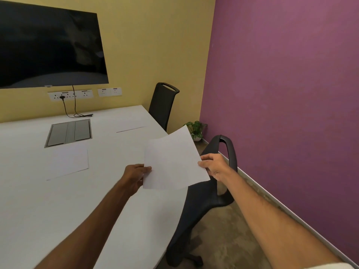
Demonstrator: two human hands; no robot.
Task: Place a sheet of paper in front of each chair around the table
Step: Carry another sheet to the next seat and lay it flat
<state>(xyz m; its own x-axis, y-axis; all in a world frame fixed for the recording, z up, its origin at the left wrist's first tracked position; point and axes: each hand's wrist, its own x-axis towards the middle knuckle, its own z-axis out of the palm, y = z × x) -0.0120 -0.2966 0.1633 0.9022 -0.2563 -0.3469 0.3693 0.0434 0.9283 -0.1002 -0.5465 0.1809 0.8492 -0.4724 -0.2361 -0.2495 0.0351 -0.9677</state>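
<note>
Over smooth white table [58,210], flat rectangular paper sheet [172,162] pinched by left hand [136,177], right hand [215,166].

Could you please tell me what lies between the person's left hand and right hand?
In the head view, one white sheet of paper spans the gap: the left hand pinches its left edge, the right hand its right edge.

White sheet [172,162] tilted above table [97,191]
</note>
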